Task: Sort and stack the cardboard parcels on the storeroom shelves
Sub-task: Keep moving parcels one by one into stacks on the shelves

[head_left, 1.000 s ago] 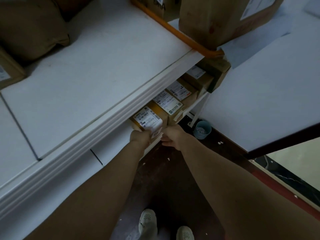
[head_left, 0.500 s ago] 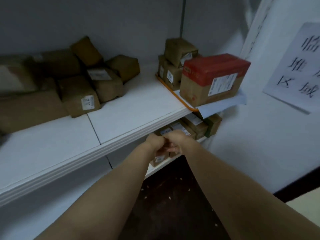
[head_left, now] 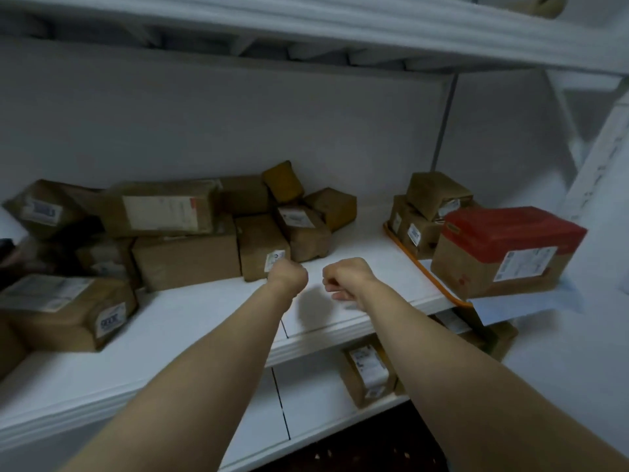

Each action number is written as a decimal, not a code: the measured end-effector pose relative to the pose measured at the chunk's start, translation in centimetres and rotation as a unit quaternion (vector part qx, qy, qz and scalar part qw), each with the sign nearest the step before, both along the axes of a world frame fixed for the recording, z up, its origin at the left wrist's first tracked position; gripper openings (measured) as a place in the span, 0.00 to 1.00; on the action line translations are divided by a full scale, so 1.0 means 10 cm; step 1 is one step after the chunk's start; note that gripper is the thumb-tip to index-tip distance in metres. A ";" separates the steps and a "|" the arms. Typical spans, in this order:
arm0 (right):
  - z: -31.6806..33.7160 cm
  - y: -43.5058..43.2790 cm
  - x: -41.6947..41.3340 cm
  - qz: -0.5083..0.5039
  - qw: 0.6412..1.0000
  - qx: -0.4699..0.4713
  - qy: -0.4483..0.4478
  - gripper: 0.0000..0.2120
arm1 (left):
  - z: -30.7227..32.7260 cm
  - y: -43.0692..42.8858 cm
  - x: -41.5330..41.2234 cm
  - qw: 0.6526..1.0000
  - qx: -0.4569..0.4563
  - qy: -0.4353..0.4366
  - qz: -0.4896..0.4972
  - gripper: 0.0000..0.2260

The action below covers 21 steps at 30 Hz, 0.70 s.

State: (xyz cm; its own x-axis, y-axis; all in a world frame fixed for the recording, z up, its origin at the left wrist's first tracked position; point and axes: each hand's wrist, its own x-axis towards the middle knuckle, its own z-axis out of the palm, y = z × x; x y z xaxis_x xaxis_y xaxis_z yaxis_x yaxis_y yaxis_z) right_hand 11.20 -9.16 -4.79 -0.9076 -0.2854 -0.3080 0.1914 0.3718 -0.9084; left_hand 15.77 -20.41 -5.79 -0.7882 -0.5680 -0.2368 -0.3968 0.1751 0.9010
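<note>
Fists, both of them, out over the middle shelf (head_left: pixel 190 321). The left hand (head_left: pixel 289 277) is curled tight, fingers tucked together, nothing showing in it. It sits right in front of a small brown parcel (head_left: pixel 262 247), level with the white label on that parcel's front corner. Touching it or just short of it? Cannot tell.

The right hand (head_left: pixel 347 279) is alongside, a clear gap between the two. Its fingers are folded in against the palm and hold nothing. A shadow lies on the bare white board below the two hands, near the shelf's front edge.

Over to the parcels. A jumbled heap (head_left: pixel 170 226) of brown boxes fills the back left of the middle shelf, some tilted, some leaning on each other. A flatter parcel (head_left: pixel 64 311) lies apart from them at the front left, label facing out.

At the shelf's right end there is an orange tray (head_left: pixel 422 270). Brown boxes (head_left: pixel 435 199) are stacked at its back. A red-topped box (head_left: pixel 503 250) stands at its front corner with a sheet of paper (head_left: pixel 517 301) poking out beneath.

Down on the lower shelf (head_left: pixel 306 403), a labelled parcel (head_left: pixel 369 373) stands near the front edge, just beside the right forearm. More boxes (head_left: pixel 493 338) are tucked under the tray end. Overhead runs the top shelf (head_left: pixel 340 22).
</note>
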 end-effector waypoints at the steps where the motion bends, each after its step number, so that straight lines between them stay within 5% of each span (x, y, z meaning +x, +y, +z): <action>1: 0.01 -0.11 -0.05 0.002 1.000 0.003 0.013 0.09 | 0.01 -0.15 -0.03 1.000 -0.001 0.008 0.026 0.07; 13: -0.02 -0.88 -0.89 -0.041 0.974 0.145 0.167 0.21 | 0.29 -1.05 -0.77 0.997 -0.080 0.015 -0.011 0.13; 21: -0.06 -1.15 -1.22 0.003 0.965 0.223 0.140 0.56 | 0.30 -1.14 -1.27 0.995 -0.097 -0.004 -0.020 0.14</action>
State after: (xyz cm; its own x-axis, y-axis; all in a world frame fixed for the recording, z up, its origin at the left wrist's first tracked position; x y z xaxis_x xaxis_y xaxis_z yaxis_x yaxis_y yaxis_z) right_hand -1.01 -20.69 -5.35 -0.9717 -0.1864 -0.1454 -0.0410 0.7384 -0.6731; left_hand 3.07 -31.83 -2.84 -0.8100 -0.5714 -0.1321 -0.3924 0.3607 0.8461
